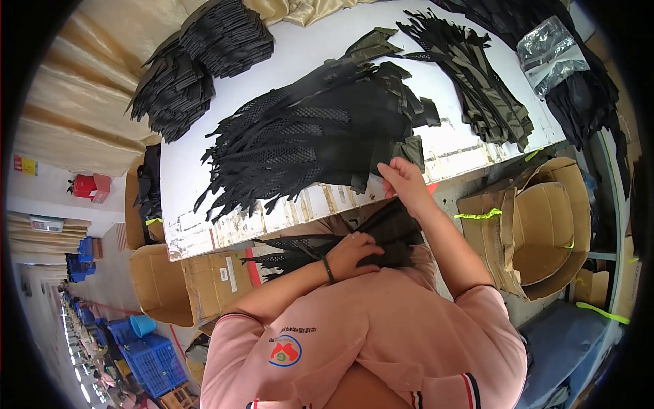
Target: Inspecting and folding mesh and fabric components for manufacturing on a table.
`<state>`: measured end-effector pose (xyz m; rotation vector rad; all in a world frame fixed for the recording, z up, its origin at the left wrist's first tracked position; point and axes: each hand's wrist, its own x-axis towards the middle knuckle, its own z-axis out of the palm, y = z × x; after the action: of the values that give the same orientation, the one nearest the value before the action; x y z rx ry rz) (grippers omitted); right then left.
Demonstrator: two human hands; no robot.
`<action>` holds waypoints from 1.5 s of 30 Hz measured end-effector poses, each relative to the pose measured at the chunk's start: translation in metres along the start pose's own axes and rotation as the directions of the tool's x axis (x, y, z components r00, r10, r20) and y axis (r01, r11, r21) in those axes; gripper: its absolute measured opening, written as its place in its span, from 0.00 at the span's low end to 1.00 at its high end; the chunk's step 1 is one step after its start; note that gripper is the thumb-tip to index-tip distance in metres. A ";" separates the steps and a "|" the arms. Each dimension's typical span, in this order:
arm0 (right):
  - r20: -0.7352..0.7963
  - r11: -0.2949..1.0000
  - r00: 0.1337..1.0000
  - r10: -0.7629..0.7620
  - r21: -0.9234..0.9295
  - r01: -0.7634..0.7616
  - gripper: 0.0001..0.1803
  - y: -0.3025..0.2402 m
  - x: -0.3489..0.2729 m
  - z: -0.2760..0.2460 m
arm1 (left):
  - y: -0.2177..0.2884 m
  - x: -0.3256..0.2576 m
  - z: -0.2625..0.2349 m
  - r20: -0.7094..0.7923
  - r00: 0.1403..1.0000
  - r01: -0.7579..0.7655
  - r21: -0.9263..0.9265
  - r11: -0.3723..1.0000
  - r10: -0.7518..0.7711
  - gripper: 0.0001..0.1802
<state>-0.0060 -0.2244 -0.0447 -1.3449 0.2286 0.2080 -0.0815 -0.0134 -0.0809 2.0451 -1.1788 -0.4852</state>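
A large spread of black mesh fabric pieces (293,136) with fringed ends lies over the near part of the white table. My right hand (405,183) is at its right front corner, thumb and forefinger pinched on the edge of a black fabric piece (383,158). Across my lap, below the table edge, lie more black mesh pieces (300,245). My left hand (354,255), with a dark band at the wrist, curls over these lap pieces and holds them; its fingertips are partly hidden against the dark cloth.
Stacked black pieces (225,37) stand at the table's far left. Dark strips (477,88) and a clear plastic bag (552,58) lie at the right. Cardboard boxes stand below the table, one left (160,283), one right (477,211). Blue crates (153,361) are at lower left.
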 end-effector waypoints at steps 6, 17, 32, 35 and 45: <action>0.048 0.999 0.998 -0.026 0.030 0.025 0.13 -0.001 -0.023 0.009 | -0.020 -0.006 0.021 0.093 0.995 0.054 -0.117 0.992 -0.043 0.11; 0.121 0.997 0.992 0.023 0.073 -0.032 0.11 -0.018 -0.051 0.020 | 0.023 0.056 -0.084 -0.616 0.755 0.027 0.372 0.928 0.225 0.17; 0.308 0.215 0.719 -0.624 -0.816 0.536 0.17 -0.018 -0.047 0.019 | 0.003 0.048 -0.082 -0.269 0.825 0.265 -0.593 0.761 -0.497 0.09; 0.402 0.184 0.759 -0.511 -0.812 0.554 0.13 -0.019 -0.043 0.013 | 0.004 0.045 -0.082 -0.243 0.841 0.307 -0.521 0.797 -0.483 0.10; 0.278 0.258 0.662 -0.696 -0.764 0.592 0.04 -0.024 -0.024 0.012 | 0.023 0.040 -0.078 -0.459 0.881 0.054 -0.141 0.989 -0.114 0.09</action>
<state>-0.0222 -0.2180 -0.0129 -2.2891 -0.4334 -0.5820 -0.0259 -0.0239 -0.0106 1.9604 -0.7516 -0.0870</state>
